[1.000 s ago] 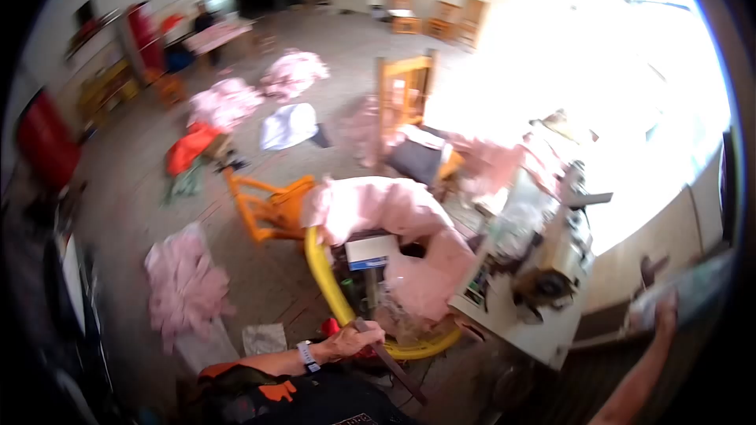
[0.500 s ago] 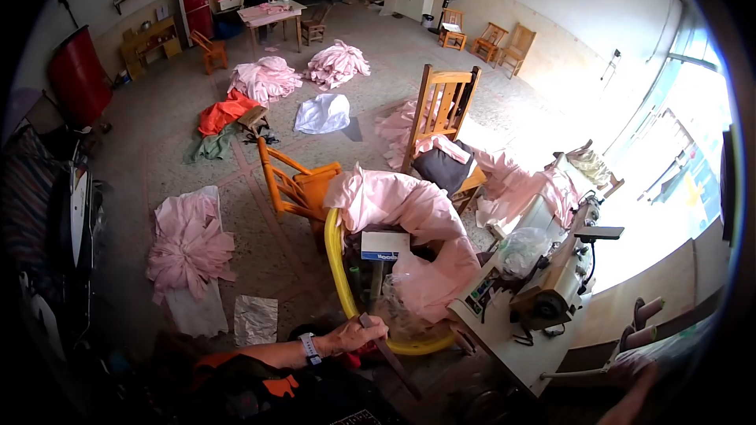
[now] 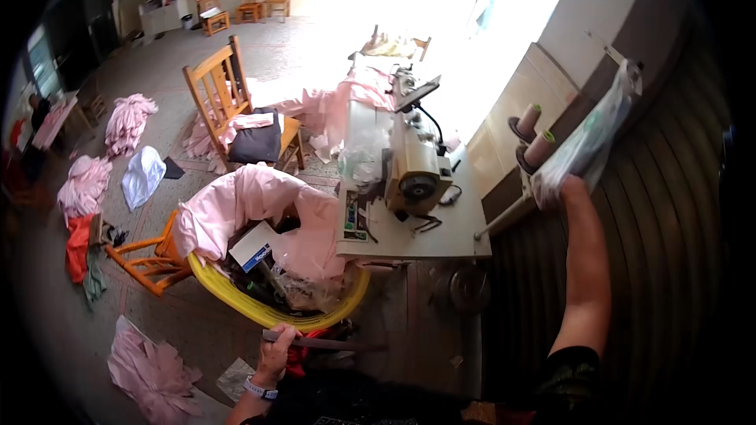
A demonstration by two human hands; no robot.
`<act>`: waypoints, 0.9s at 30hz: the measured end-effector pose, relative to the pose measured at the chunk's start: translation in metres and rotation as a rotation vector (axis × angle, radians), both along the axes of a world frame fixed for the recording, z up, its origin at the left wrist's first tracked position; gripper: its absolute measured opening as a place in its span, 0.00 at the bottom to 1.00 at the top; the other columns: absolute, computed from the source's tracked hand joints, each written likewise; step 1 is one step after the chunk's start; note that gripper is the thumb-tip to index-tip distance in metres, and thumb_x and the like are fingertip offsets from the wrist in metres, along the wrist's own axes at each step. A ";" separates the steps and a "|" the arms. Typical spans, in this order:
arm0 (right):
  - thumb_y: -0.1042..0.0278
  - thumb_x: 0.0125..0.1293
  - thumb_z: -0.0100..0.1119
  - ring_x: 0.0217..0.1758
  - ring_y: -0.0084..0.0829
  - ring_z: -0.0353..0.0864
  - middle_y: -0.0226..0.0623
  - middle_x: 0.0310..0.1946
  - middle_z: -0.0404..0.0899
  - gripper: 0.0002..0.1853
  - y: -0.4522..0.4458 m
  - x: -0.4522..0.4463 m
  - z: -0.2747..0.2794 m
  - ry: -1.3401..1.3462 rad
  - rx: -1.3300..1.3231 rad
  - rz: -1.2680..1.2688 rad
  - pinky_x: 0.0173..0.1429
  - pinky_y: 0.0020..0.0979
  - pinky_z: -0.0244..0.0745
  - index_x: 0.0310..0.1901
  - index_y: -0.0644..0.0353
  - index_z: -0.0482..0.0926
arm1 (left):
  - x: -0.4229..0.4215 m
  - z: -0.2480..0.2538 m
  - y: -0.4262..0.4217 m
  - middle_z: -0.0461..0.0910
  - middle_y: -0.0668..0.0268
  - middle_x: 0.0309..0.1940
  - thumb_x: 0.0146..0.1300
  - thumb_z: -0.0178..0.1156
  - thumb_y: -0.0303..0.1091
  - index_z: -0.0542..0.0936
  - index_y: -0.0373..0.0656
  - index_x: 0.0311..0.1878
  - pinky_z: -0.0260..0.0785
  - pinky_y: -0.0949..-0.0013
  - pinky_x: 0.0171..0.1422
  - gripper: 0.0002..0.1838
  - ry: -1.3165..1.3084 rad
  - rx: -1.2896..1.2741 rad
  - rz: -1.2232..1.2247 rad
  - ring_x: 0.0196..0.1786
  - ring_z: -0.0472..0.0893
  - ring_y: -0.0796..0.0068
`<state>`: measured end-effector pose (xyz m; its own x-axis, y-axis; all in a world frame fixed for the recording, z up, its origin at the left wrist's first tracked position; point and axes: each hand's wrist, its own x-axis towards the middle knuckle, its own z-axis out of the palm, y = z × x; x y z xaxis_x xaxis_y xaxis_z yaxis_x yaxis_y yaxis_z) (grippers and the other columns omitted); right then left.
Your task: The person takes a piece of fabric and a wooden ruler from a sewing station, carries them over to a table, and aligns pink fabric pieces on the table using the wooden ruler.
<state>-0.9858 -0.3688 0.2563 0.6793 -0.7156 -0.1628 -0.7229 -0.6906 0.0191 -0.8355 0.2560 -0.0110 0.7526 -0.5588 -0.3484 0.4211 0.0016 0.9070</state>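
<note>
"Brown, flat and straight, that strip (image 3: 335, 343)?"

"Yes, the left hand (image 3: 274, 352) pinches its end between thumb and fingers, near the yellow basket (image 3: 268, 315)."

"And the right hand (image 3: 572, 190)?"

"At a crinkled, see-through bag (image 3: 587, 145) by the thread cones (image 3: 539, 149); its finger grip I can't tell."

"Floor (image 3: 169, 67)?"

"Speckled grey, strewn with bunched pink cloth (image 3: 130, 122)."

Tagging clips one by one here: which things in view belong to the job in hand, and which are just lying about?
In the job, judging by the hands:
- strip, in the left hand
- bag, at the right hand

Seemingly just lying about:
- white cloth
- green cloth
</note>
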 end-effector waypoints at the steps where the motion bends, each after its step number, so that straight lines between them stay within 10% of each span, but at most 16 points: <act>1: 0.72 0.62 0.59 0.42 0.46 0.82 0.44 0.36 0.83 0.07 0.000 -0.002 0.000 0.001 0.018 -0.013 0.49 0.41 0.78 0.40 0.64 0.82 | 0.000 0.005 -0.001 0.77 0.70 0.29 0.69 0.55 0.33 0.80 0.38 0.32 0.65 0.74 0.46 0.11 -0.019 0.024 -0.017 0.36 0.72 0.81; 27: 0.69 0.62 0.61 0.38 0.45 0.81 0.40 0.34 0.83 0.09 -0.004 -0.027 0.027 -0.532 0.395 -0.093 0.46 0.42 0.78 0.41 0.63 0.81 | -0.007 0.008 0.006 0.77 0.70 0.30 0.72 0.55 0.33 0.80 0.38 0.33 0.66 0.74 0.48 0.11 0.011 -0.005 -0.030 0.37 0.74 0.81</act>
